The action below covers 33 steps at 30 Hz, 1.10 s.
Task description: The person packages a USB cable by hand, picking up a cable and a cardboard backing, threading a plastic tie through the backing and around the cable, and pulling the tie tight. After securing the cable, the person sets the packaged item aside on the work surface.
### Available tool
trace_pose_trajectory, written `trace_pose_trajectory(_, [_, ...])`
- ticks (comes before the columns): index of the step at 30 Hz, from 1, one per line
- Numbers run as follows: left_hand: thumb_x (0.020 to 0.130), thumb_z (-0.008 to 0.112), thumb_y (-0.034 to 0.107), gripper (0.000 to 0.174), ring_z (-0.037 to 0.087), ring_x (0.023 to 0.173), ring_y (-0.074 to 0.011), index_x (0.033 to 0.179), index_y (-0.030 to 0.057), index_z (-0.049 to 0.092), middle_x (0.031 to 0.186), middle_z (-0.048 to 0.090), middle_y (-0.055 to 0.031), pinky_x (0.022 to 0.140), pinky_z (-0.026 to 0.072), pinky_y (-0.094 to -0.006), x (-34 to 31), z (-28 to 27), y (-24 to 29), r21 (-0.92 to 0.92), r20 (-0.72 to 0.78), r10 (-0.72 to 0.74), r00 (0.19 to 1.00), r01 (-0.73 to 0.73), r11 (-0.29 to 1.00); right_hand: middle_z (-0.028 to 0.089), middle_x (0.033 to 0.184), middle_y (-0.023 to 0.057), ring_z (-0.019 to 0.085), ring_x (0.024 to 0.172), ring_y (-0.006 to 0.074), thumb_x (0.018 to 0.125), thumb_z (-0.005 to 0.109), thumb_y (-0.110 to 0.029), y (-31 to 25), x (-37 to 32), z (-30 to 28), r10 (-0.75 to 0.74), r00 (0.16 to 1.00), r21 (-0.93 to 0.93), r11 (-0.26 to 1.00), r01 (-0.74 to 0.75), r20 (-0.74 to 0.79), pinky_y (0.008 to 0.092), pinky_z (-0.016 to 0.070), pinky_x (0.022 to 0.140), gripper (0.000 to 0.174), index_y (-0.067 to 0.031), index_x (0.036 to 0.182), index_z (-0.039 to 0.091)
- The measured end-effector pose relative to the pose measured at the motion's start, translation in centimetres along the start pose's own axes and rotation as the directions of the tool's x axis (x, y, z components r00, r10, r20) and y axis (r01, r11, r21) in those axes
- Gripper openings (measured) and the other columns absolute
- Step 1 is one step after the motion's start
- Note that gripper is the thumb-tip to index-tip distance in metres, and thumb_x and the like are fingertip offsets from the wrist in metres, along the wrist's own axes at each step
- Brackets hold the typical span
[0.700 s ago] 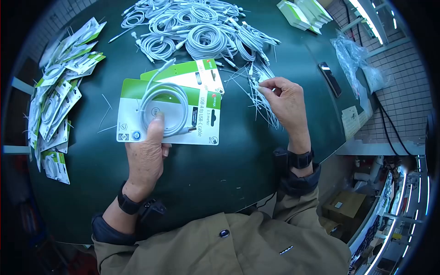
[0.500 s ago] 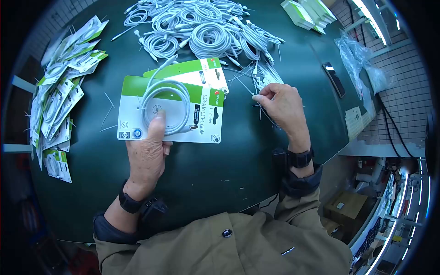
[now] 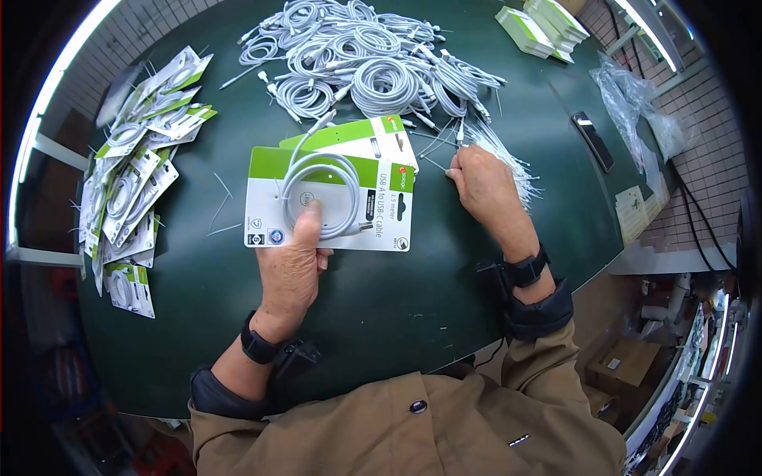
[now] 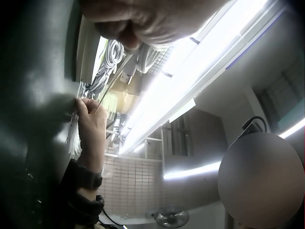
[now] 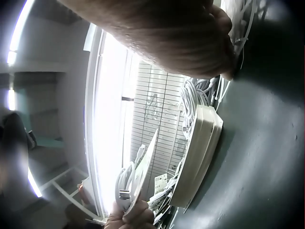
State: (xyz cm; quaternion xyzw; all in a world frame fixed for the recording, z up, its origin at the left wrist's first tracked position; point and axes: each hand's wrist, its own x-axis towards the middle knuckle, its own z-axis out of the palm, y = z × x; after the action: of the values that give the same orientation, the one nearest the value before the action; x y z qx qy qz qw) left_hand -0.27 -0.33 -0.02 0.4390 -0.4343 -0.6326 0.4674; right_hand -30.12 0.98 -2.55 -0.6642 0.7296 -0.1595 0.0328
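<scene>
My left hand [image 3: 290, 274] grips a green-and-white cable package card [image 3: 389, 210], thumb on top and fingers beneath. On the card lies a coiled white USB cable [image 3: 354, 190], its loop under the thumb and one plug sticking past the top edge. Behind it in the head view lies a stack of similar cards [image 3: 341, 136]; the right wrist view shows the stack's thick side [image 5: 198, 157]. At the spread of thin white cable ties [image 3: 508, 163], my right hand [image 3: 488, 186] has curled fingers, thumb and forefinger pinching one tie [image 3: 434, 164]. Its fingertips are partly hidden.
A large heap of coiled white cables [image 3: 381, 79] lies at the back. Finished-looking carded cables [image 3: 127, 182] are piled on the left, with loose ties [image 3: 220, 210] beside them. To the right are a phone [image 3: 593, 143], plastic bags [image 3: 635, 111] and more card stacks [image 3: 540, 32].
The head view has shifted, so everything sits farther right. My right hand has drawn back from the ties' tips, fingers more curled. The left hand keeps hold of the card and cable.
</scene>
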Motion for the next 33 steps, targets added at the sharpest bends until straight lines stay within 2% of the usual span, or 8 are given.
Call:
trace_pose_trajectory(5, [0.099,0.069,0.014,0.034,0.055,0.053,-0.0073,0.126,-0.0018,0.055,0.092,0.064,-0.0073,0.040,0.0432,-0.0207,0.1,0.6,0.1,-0.015,-0.074,0.033,0.997,-0.034,0.999,0.070,0.100,0.0180,0.069,0.094,0.0386,0.095,0.070,-0.017,0.3,-0.5,0.6,-0.041,0.994,-0.006,0.999,0.041,-0.102,0.0500,0.0540,0.083,0.017,-0.0008,0.096,0.066])
trace_pose_trajectory(8, [0.099,0.068,0.012,0.032,0.055,0.053,-0.0073,0.125,-0.0017,0.055,0.091,0.064,-0.0074,0.040,0.0425,-0.0206,0.0,0.6,0.2,-0.024,-0.066,0.030,0.997,-0.032,0.999,0.072,0.097,0.0170,0.071,0.092,0.0376,0.093,0.074,-0.021,0.2,-0.3,-0.8,0.100,0.980,0.133,0.988,-0.078,-0.170,0.0490,0.0552,0.083,0.020,-0.0019,0.096,0.069])
trace_pose_trajectory(11, [0.100,0.068,0.011,0.031,0.055,0.053,-0.0071,0.124,-0.0014,0.054,0.090,0.064,-0.0076,0.039,0.0417,-0.0206,0.0,0.7,0.2,-0.048,-0.060,0.020,0.998,-0.023,0.999,0.075,0.094,0.0163,0.073,0.090,0.0360,0.089,0.079,-0.026,-0.6,-0.7,-3.6,0.250,0.968,0.090,0.965,-0.247,-0.021,0.0470,0.0566,0.083,0.024,-0.0029,0.093,0.072])
trace_pose_trajectory(14, [0.100,0.067,0.011,0.030,0.054,0.052,-0.0069,0.124,-0.0013,0.054,0.090,0.063,-0.0075,0.039,0.0409,-0.0209,0.1,0.8,0.0,-0.055,-0.064,0.014,0.998,-0.017,0.998,0.076,0.092,0.0151,0.074,0.089,0.0346,0.084,0.083,-0.029,-0.1,-0.6,-2.9,0.292,0.954,-0.058,0.956,-0.289,0.062,0.0457,0.0575,0.082,0.027,-0.0038,0.089,0.074])
trace_pose_trajectory(19, [0.100,0.068,0.011,0.030,0.054,0.052,-0.0069,0.124,-0.0012,0.054,0.090,0.064,-0.0075,0.039,0.0412,-0.0206,0.0,0.8,0.0,-0.045,-0.071,0.015,0.997,-0.018,0.999,0.075,0.091,0.0142,0.073,0.091,0.0350,0.086,0.081,-0.025,0.3,-0.8,-2.1,0.221,0.975,-0.008,0.975,-0.221,0.017,0.0465,0.0569,0.082,0.024,-0.0032,0.087,0.073])
trace_pose_trajectory(22, [0.101,0.065,0.014,0.039,0.054,0.061,-0.0051,0.136,0.0047,0.049,0.109,0.061,-0.0061,0.042,0.0401,-0.0197,0.1,0.1,-0.4,0.013,-0.020,-0.022,1.000,0.022,1.000,0.073,0.094,0.0160,0.072,0.093,0.0363,0.089,0.077,-0.021,0.3,-1.0,-1.6,0.183,0.983,-0.050,0.982,-0.184,-0.025,0.0473,0.0567,0.083,0.019,-0.0037,0.092,0.072])
trace_pose_trajectory(25, [0.100,0.068,0.012,0.030,0.055,0.052,-0.0071,0.124,-0.0012,0.055,0.090,0.064,-0.0077,0.039,0.0417,-0.0206,0.1,0.6,-0.4,-0.050,-0.056,0.034,0.998,-0.037,0.998,0.070,0.099,0.0191,0.071,0.094,0.0382,0.091,0.073,-0.018,0.6,-1.2,-0.4,0.175,0.984,-0.146,0.973,-0.179,-0.040,0.0479,0.0572,0.083,0.017,-0.0033,0.098,0.069])
trace_pose_trajectory(33, [0.101,0.067,0.011,0.029,0.055,0.052,-0.0075,0.124,-0.0009,0.054,0.090,0.064,-0.0073,0.039,0.0413,-0.0210,0.1,0.6,-0.6,-0.048,-0.046,0.016,0.999,-0.018,0.999,0.067,0.101,0.0209,0.071,0.093,0.0403,0.094,0.069,-0.015,-0.2,-1.5,-0.8,0.137,0.987,-0.130,0.980,-0.148,-0.088,0.0505,0.0573,0.079,0.017,0.0006,0.098,0.063])
